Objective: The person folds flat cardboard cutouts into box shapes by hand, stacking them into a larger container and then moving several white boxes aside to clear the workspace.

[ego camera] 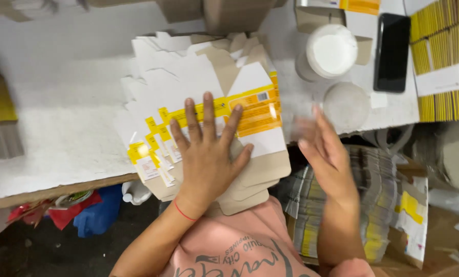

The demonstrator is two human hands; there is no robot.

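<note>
We are pressing our left hand [207,154], fingers spread flat and gripping nothing, on a fanned stack of flat white-and-yellow carton blanks [198,97] overhanging the white table [60,128] edge. Our right hand [324,151] is hovering open, blurred, empty. Two white round lids [332,50] and one black phone [392,51] are lying beyond.

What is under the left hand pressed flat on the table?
The left hand lies on a fanned stack of flat carton blanks, white and yellow with brown flaps. How many blanks there are and the table under them are covered.
</note>
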